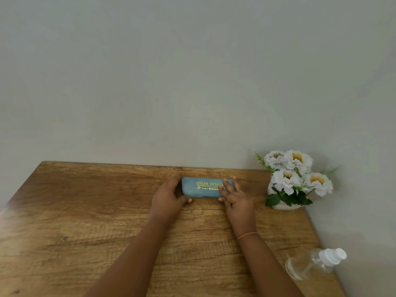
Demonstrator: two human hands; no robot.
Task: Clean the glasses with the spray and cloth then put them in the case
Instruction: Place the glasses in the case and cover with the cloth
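Observation:
A blue glasses case point(200, 187) with gold lettering lies closed on the wooden table point(85, 211), near its far edge. My left hand point(168, 198) grips the case's left end, thumb at the front. My right hand point(234, 197) rests on the case's right end with its fingers spread flat over the lid. A clear spray bottle point(315, 264) with a white cap stands at the table's right edge, near me. No glasses and no cloth show in view.
A white pot of white flowers point(293, 179) stands at the table's far right corner, just right of the case. A plain grey wall point(192, 82) runs behind the table.

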